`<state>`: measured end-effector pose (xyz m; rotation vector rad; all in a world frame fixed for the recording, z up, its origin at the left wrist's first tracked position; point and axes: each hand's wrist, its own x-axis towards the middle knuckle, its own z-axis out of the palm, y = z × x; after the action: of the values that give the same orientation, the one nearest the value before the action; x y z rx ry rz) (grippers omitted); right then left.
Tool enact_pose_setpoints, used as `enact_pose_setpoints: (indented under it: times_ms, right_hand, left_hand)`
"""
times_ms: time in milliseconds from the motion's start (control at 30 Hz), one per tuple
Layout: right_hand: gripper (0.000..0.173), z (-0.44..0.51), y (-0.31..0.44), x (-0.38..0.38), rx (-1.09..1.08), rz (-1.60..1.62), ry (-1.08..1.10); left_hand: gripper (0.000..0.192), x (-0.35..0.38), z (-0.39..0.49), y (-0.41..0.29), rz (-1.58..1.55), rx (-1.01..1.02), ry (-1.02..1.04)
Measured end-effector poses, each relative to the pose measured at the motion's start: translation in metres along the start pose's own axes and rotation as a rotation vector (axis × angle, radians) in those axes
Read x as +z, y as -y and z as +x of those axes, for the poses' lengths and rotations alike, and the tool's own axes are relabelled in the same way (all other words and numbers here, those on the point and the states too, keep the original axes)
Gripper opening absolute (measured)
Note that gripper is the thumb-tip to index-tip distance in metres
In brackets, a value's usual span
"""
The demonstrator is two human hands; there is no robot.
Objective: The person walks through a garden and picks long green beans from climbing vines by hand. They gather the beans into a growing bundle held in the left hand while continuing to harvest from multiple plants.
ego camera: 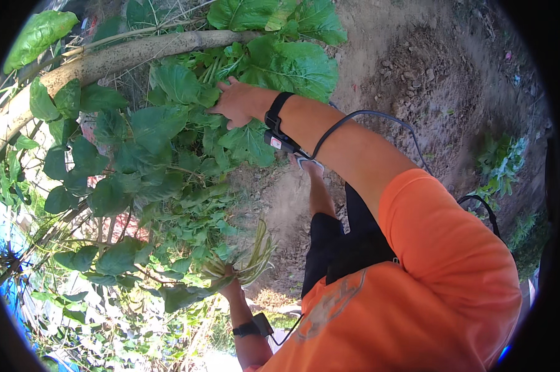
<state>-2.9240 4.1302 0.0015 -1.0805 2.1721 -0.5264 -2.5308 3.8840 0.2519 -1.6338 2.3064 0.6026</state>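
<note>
My left hand (232, 282) is closed around a bundle of long, slender pale-green bean pods (257, 260), which fan out on both sides of the fist. A dark bean leaf (182, 295) hangs over part of that hand. My right hand (238, 103) reaches into the foliage with its fingers spread, and I see nothing held in it. Around its fingertips are a rounded green leaf (175, 83) and a broad, veined leafy green (294, 67). Leaves partly cover some fingertips, so contact there is unclear.
A thick pole (103, 60) crosses the upper left above the plants. Climbing bean vines (117, 158) fill the left side. Bare soil (280, 195) lies around my feet, with clods (419, 74) at upper right. A cable (377, 112) loops from my right wrist device.
</note>
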Motion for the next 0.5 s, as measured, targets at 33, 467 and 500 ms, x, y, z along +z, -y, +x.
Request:
enact_pose_setpoints:
  times_ms: [33, 467, 500]
  right_hand:
    - [0.073, -0.004, 0.001, 0.000, 0.005, 0.013, -0.064]
    - [0.091, -0.076, -0.034, 0.029, 0.585, 0.098, -0.515]
    - [0.090, -0.082, -0.043, 0.029, 0.671, 0.061, -0.526]
  left_hand:
    - [0.051, 0.001, -0.002, -0.002, 0.016, 0.089, 0.010]
    - [0.031, 0.005, 0.022, 0.051, -0.051, 0.214, -0.178]
    - [0.031, 0.006, 0.019, 0.047, -0.100, 0.199, -0.128]
